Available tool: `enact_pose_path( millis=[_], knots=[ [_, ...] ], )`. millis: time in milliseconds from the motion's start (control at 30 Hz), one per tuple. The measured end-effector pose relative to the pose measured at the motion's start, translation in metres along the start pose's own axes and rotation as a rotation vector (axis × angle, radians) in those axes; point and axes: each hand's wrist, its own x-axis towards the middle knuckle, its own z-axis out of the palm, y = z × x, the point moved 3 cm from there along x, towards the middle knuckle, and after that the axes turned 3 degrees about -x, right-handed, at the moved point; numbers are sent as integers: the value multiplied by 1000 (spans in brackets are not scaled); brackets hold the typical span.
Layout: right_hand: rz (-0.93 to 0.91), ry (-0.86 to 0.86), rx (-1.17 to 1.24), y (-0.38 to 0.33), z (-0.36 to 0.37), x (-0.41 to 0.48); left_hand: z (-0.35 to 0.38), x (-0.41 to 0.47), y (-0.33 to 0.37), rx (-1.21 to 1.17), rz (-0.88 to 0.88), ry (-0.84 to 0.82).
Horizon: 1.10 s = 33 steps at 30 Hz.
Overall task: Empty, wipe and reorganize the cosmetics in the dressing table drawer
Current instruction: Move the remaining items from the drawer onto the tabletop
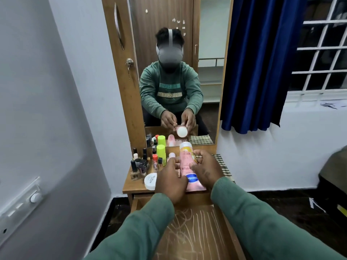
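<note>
Both of the person's hands are on a pink plastic lotion tube with a white cap [185, 166], held just above the far right part of the wooden dressing table top [131, 186]. The tube lies lengthwise, cap pointing away toward the tall mirror [178, 72] and its flat sealed end nearest the person. The left hand [171, 182] grasps the tube along its left side, fingers bent against it. The right hand [205, 169] grasps it from the right, fingers curled over the top of the tube near the middle. Both arms are in green sleeves.

Below the hands, the wooden drawer [197, 231] stands pulled out toward the person, its floor showing pale white streaks.

On the left half of the table top the other cosmetics stand bunched together: a cluster of small dark-capped nail polish bottles [139, 164], a tall bottle with a lime-green cap [161, 152], a small bottle with a red cap [155, 161] and a small pale pink bottle [171, 155] just left of the tube. A flat round white jar [150, 181] sits at the near edge, touching or almost touching the left hand.

A green and cream checked cloth [224, 166] lies on the right side of the top, partly under the right hand. A dark blue curtain [253, 62] hangs to the right of the mirror.
</note>
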Motion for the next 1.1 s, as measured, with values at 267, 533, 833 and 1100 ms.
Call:
enact_pose_path(
  millis=[267, 533, 833, 1100],
  knots=[
    [-11, 26, -166, 13, 22, 30, 17, 21, -10, 403, 133, 2],
    [-20, 73, -228, 18, 31, 33, 31, 14, -13, 582, 229, 3],
    [-138, 96, -263, 13, 22, 25, 14, -3, -17, 508, 322, 79],
    [-221, 211, -340, 36, -18, -15, -4, -53, -27, 421, 410, 94]
  ],
)
